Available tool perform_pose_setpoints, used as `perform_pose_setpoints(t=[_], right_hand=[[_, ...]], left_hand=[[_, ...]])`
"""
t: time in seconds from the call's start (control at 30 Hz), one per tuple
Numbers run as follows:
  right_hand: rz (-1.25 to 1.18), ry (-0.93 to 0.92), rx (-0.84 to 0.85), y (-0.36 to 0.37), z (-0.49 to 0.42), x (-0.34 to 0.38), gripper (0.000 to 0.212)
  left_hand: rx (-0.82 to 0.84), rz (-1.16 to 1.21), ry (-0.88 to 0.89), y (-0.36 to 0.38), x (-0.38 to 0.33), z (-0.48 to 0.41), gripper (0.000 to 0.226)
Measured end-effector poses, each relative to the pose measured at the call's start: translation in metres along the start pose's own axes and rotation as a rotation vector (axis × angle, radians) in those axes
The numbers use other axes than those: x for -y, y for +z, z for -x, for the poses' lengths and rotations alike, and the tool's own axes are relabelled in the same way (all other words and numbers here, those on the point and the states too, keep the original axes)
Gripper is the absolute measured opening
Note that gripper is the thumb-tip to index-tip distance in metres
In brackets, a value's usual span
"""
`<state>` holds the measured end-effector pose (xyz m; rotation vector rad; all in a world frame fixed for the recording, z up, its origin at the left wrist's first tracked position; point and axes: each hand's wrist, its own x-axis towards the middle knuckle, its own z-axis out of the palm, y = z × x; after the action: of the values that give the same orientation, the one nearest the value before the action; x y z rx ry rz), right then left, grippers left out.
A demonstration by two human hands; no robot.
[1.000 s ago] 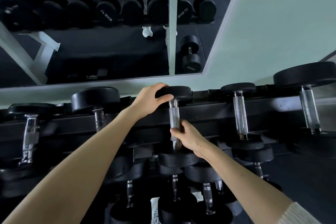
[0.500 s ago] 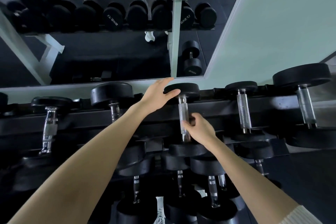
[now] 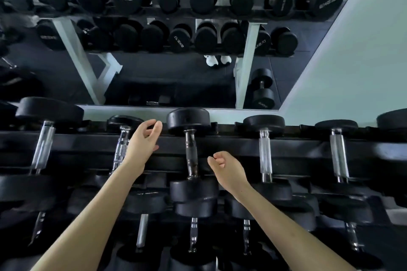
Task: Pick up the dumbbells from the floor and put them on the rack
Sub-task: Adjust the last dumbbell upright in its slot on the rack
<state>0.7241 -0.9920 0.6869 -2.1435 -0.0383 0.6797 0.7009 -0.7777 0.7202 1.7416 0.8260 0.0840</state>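
Note:
A black dumbbell (image 3: pixel 191 152) with a dark metal handle lies across the top tier of the black rack (image 3: pixel 286 145), its far head against the mirror's lower edge. My left hand (image 3: pixel 143 141) hovers just left of its far head, fingers loosely curled and holding nothing. My right hand (image 3: pixel 226 169) hangs just right of the handle, fingers curled in, off the dumbbell. Neither hand touches it.
Other dumbbells (image 3: pixel 265 149) fill the top tier on both sides, and more sit on the lower tier (image 3: pixel 193 233). A wall mirror (image 3: pixel 154 50) behind the rack reflects the rack, a dumbbell standing on the floor and a person. A pale green wall (image 3: pixel 352 61) is at right.
Both hands have let go of the dumbbell and drawn back, the left hand moving left off the far head, the right hand right off the handle. The view has moved closer to the rack.

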Motion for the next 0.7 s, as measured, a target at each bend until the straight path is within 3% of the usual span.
perform_pose_setpoints(t=[0.2, 0.33, 0.43, 0.7], right_hand=[[-0.054, 0.141, 0.018, 0.047, -0.04, 0.016, 0.051], [0.189, 0.19, 0.096, 0.065, -0.052, 0.02, 0.058], [0.254, 0.192, 0.101, 0.066, -0.054, 0.018, 0.052], [0.173, 0.233, -0.016, 0.076, -0.048, 0.01, 0.047]], left_hand=[[0.169, 0.146, -0.169, 0.003, 0.011, -0.05, 0.06], [0.402, 0.315, -0.352, 0.016, 0.003, -0.077, 0.034], [0.427, 0.432, -0.45, 0.014, 0.002, -0.094, 0.024], [0.469, 0.411, -0.504, 0.027, -0.005, -0.112, 0.075]])
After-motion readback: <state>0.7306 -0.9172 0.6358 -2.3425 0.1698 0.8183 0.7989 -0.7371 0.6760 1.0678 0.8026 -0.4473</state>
